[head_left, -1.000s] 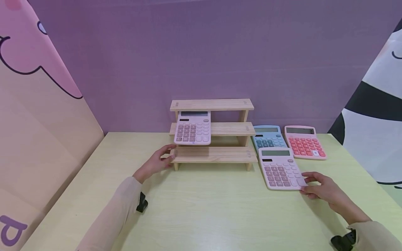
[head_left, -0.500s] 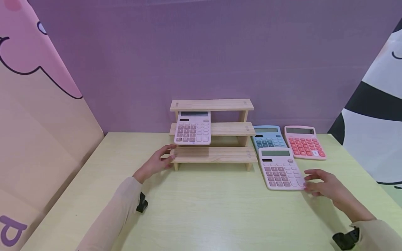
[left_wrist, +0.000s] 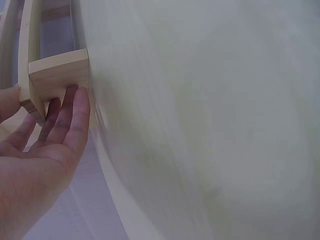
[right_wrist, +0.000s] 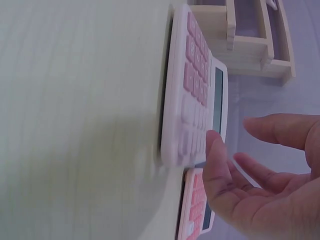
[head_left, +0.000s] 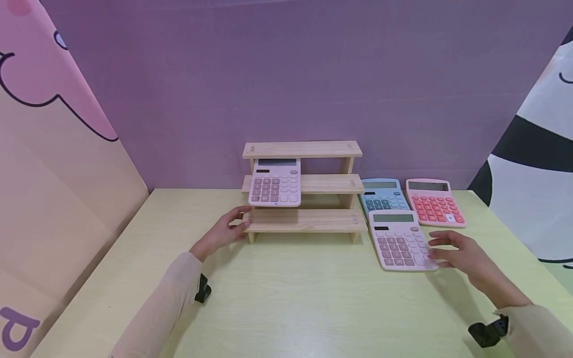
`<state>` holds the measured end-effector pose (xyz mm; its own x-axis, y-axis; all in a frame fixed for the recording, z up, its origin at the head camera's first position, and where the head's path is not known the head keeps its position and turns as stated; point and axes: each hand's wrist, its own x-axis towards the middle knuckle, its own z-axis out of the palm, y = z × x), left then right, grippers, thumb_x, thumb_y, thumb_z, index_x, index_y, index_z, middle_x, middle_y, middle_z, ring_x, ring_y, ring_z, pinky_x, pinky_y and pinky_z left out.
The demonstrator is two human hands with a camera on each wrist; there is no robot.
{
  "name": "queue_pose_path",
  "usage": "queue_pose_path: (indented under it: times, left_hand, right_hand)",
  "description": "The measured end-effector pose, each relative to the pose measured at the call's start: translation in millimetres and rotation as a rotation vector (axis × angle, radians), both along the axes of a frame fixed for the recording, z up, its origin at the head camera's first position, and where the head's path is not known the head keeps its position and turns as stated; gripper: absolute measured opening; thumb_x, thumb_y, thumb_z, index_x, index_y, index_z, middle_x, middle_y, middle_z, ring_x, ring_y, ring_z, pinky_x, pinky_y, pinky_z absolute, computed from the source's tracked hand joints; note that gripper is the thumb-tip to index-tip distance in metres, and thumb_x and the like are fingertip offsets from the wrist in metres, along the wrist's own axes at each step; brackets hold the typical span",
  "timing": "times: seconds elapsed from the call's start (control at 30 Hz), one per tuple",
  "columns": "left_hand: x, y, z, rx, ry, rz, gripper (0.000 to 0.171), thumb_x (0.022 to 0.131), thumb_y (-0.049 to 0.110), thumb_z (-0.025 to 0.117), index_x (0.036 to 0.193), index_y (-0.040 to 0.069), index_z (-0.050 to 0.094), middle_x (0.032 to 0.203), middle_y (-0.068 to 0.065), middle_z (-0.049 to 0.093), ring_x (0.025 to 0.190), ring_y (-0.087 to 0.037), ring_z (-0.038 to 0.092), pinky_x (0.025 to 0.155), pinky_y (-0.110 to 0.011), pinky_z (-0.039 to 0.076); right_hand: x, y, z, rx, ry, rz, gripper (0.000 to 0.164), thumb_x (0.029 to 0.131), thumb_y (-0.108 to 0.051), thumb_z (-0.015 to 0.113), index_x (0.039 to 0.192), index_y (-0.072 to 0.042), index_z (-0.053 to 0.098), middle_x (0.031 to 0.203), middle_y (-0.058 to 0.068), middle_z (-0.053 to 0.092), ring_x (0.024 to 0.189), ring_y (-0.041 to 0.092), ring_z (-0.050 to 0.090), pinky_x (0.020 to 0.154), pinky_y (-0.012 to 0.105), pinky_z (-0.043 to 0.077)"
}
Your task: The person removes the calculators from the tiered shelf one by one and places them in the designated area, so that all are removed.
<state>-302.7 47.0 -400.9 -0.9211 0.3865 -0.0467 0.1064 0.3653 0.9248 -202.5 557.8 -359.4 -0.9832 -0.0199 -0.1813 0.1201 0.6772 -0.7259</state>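
My left hand (head_left: 223, 230) holds the left end of the lowest step of a three-tier wooden shelf (head_left: 309, 221). In the left wrist view its thumb lies against the board while the fingers (left_wrist: 80, 117) curl up under it beside the leg. A pale pink calculator (head_left: 275, 185) leans on the middle tier, at the left. Another pale pink calculator (head_left: 398, 243) lies on the table right of the shelf. At its lower right corner is my right hand (head_left: 465, 258), fingers and thumb spread apart with nothing between them; whether a fingertip touches the calculator, I cannot tell.
Behind the front calculator lie a blue calculator (head_left: 382, 194), partly covered by it, and a pink one with coral keys (head_left: 435, 204). A purple backdrop (head_left: 295, 74) rises behind the table (head_left: 286, 298). Printed panels stand at both sides.
My right hand has let go of the front calculator's right edge, drawn slightly right, then come back a little higher by its corner. The left hand and the calculators stay put.
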Motion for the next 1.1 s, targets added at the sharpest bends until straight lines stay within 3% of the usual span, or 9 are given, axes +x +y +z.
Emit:
queue_pose_path:
  times: [0.57, 0.83, 1.1]
  left_hand:
    - [0.1, 0.8, -0.5, -0.006, 0.001, 0.002, 0.050, 0.096, 0.017, 0.048, 0.142, 0.015, 0.028, 0.140, -0.017, 0.030, 0.119, -0.038, 0.045, 0.091, -0.045, 0.049]
    - [0.2, -0.1, -0.3, 0.004, 0.004, -0.010, 0.051, 0.096, 0.018, 0.047, 0.142, 0.015, 0.028, 0.142, -0.017, 0.028, 0.121, -0.039, 0.043, 0.092, -0.045, 0.049]
    - [0.1, -0.8, -1.3, 0.008, 0.014, -0.015, 0.050, 0.096, 0.018, 0.048, 0.142, 0.014, 0.028, 0.141, -0.018, 0.029, 0.119, -0.039, 0.045, 0.091, -0.045, 0.049]
  right_hand:
    - [-15.8, -41.0, -7.2, -0.132, 0.049, 0.054, 0.054, 0.092, -0.020, 0.054, 0.134, 0.008, 0.033, 0.126, 0.027, 0.045, 0.085, -0.006, 0.051, 0.077, 0.017, 0.051]
    - [-19.9, -61.5, -8.7, -0.237, 0.036, 0.069, 0.053, 0.092, -0.017, 0.054, 0.133, 0.007, 0.033, 0.123, 0.026, 0.047, 0.087, 0.003, 0.057, 0.080, 0.022, 0.054]
    - [-23.9, -82.2, -6.2, -0.239, 0.054, 0.104, 0.049, 0.092, -0.012, 0.053, 0.132, 0.008, 0.034, 0.123, 0.027, 0.047, 0.088, 0.003, 0.058, 0.080, 0.024, 0.054]
